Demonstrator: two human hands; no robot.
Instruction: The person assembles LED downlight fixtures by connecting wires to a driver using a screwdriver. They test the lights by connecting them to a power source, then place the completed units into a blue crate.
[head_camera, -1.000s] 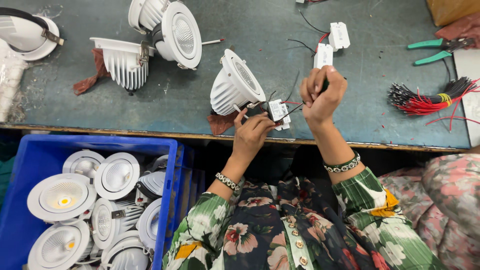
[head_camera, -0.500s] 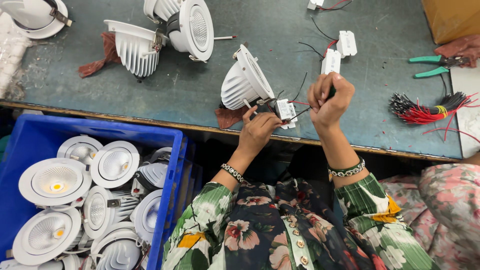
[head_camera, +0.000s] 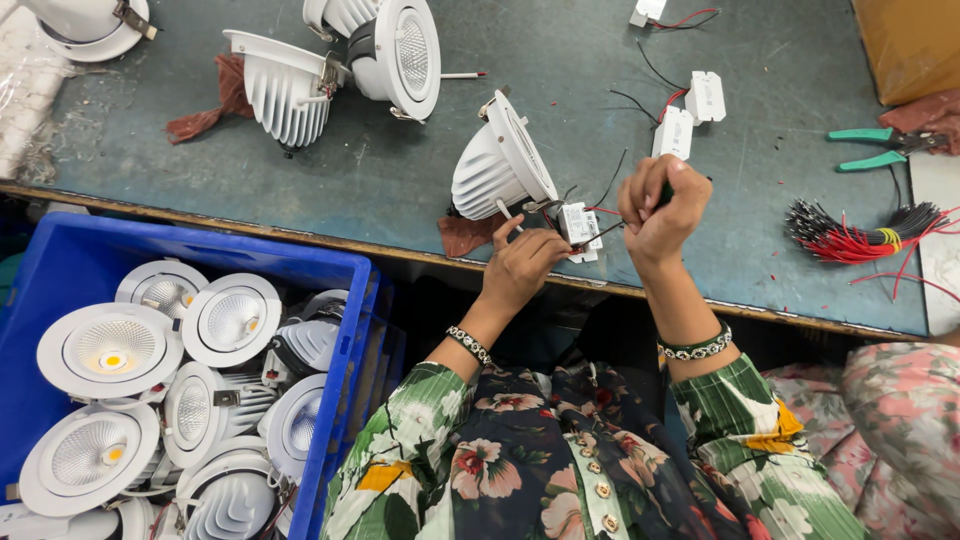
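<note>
White downlight lies on its side on the grey-green bench, just past my hands at 12 o'clock from my left hand. Left hand: fingers pinched on the small white driver box by the bench edge, thumb and forefinger on its near side; black and red leads run from it up to the lamp. Right hand: closed in a fist around a thin dark tool or wire end, tip pointing at the box; can't tell which, fingers cover it. Two more white driver boxes sit at 12 o'clock from the right hand, apart from it. Green-handled pliers at 2 o'clock, bundle of red and black wires at 3 o'clock, both untouched. Two more downlights at 10 o'clock, far side of the bench. Blue crate at 8 o'clock below the bench edge, full of finished white lamps.
</note>
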